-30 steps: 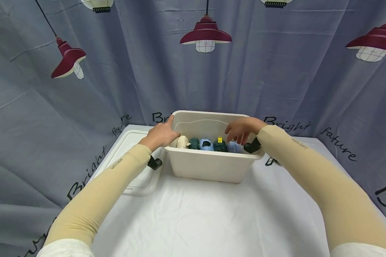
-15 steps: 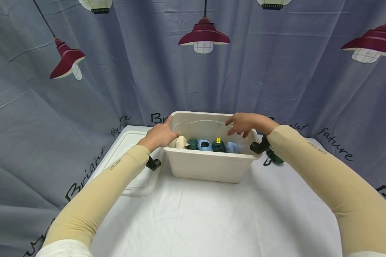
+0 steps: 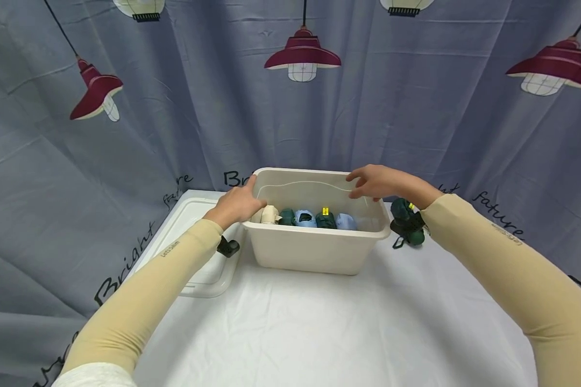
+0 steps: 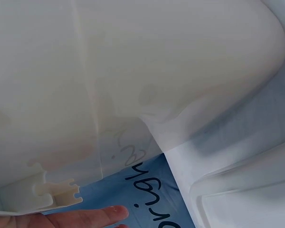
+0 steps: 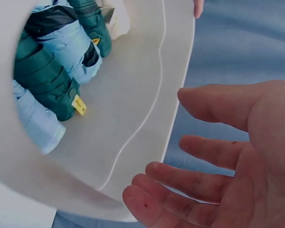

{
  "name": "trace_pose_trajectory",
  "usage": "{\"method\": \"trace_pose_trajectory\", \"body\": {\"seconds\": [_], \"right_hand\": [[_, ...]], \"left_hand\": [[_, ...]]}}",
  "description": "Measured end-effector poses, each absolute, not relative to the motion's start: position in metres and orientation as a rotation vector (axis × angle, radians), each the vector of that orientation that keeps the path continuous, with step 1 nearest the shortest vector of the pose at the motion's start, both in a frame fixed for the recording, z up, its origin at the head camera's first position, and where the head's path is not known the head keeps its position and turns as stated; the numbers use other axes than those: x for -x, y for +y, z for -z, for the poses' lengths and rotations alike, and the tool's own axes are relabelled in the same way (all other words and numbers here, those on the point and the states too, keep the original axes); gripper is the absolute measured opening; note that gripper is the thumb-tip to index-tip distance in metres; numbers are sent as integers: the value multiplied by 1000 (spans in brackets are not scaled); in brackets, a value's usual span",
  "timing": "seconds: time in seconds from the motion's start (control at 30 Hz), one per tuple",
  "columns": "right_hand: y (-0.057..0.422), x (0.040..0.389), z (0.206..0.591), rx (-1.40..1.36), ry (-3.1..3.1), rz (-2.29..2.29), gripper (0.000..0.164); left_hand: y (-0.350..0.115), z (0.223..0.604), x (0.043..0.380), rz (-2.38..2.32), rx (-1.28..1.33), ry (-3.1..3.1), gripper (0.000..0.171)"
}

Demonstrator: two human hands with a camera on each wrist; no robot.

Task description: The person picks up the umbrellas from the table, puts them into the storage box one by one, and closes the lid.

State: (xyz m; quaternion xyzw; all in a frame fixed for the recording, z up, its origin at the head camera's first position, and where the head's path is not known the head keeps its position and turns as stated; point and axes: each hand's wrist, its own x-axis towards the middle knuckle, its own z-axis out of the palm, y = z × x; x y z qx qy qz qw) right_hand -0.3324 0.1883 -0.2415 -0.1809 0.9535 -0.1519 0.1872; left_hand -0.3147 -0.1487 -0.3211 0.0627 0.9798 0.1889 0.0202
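Note:
A white plastic storage box (image 3: 302,250) stands on the table with several rolled fabric bundles in a row inside. One is cream (image 3: 270,214), two are dark green (image 3: 326,220), and two are light blue (image 5: 76,47). My left hand (image 3: 236,206) holds the box's left rim, thumb over the inner side; in the left wrist view a straight finger (image 4: 92,217) shows beneath the rim. My right hand (image 3: 380,183) hovers at the back right rim with spread, relaxed fingers. In the right wrist view, nothing lies between its thumb and fingers.
A white lid (image 3: 205,274) lies on the table left of the box, partly behind my left forearm. Dark green bundles (image 3: 409,221) with a black loop lie to the box's right, near my right sleeve. A grey-blue curtain (image 3: 290,123) hangs behind.
My right hand has risen out of the box and moved right to its back right rim, uncovering the dark green bundles beside it. The left hand stays on the left rim.

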Motion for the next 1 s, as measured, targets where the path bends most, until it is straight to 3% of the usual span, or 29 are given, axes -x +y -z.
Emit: {"method": "trace_pose_trajectory", "body": {"seconds": [1.0], "right_hand": [[247,313,255,425,2869,580,70]], "left_hand": [[-150,322,316,-617,-194,3035,84]]}}
